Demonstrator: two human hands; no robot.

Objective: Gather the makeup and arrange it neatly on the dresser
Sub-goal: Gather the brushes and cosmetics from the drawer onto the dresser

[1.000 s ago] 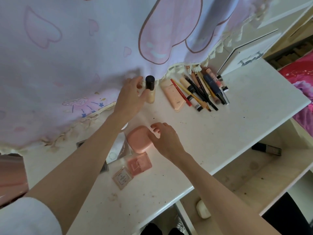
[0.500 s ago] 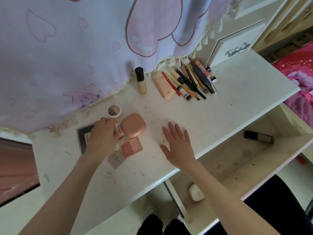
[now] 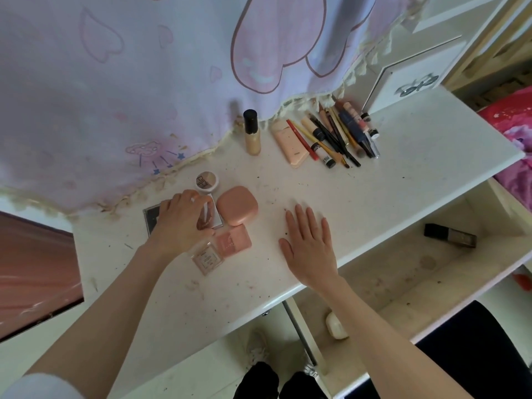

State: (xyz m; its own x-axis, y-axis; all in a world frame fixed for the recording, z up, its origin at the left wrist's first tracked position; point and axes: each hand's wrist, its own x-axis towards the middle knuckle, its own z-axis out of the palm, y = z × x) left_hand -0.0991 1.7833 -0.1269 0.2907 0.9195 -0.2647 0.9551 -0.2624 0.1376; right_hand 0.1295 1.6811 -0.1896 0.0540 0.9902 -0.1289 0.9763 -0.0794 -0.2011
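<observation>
Your left hand (image 3: pixel 184 223) lies over a clear-cased palette (image 3: pixel 211 216) on the white dresser top (image 3: pixel 403 180), fingers curled on its edges (whether they actually clamp it, I cannot tell). Just beside it sit a rounded pink compact (image 3: pixel 237 205), a small pink blush case (image 3: pixel 233 240), a clear square case (image 3: pixel 207 259), and a round pot (image 3: pixel 207 181) behind. Your right hand (image 3: pixel 309 243) rests flat on the dresser, fingers straight and slightly spread, holding nothing. Further back, a foundation bottle (image 3: pixel 252 132) stands upright near a row of pencils and tubes (image 3: pixel 331 136). A dark tube (image 3: pixel 449 236) lies in the open drawer (image 3: pixel 388 272).
</observation>
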